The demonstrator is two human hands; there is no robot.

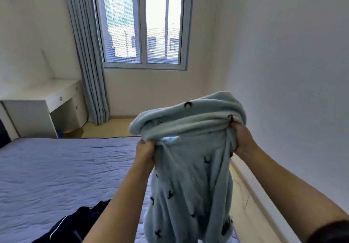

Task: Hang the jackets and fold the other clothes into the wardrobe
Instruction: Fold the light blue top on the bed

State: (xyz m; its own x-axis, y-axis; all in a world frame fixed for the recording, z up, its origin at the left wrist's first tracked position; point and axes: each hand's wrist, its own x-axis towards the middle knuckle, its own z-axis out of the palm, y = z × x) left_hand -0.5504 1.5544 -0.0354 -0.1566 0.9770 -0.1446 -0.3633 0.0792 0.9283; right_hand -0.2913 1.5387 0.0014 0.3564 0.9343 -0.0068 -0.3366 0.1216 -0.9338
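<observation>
A light blue fleece garment (190, 176) with small dark prints hangs in the air in front of me, over the right side of the bed. My left hand (145, 153) grips its upper edge on the left. My right hand (240, 136) grips the bunched upper edge on the right. The top of the garment flops over above both hands, and its lower part drapes down toward the bed's corner. A dark navy garment (75, 224) with a white stripe lies on the bed at the bottom left.
The bed with a blue-grey quilted cover (56, 171) fills the left. A white desk with drawers (47, 101) stands at the far left, beside a grey curtain (86, 57) and a window (143, 22). A white wall (292, 73) runs along the right, with a strip of floor (251, 214) between it and the bed.
</observation>
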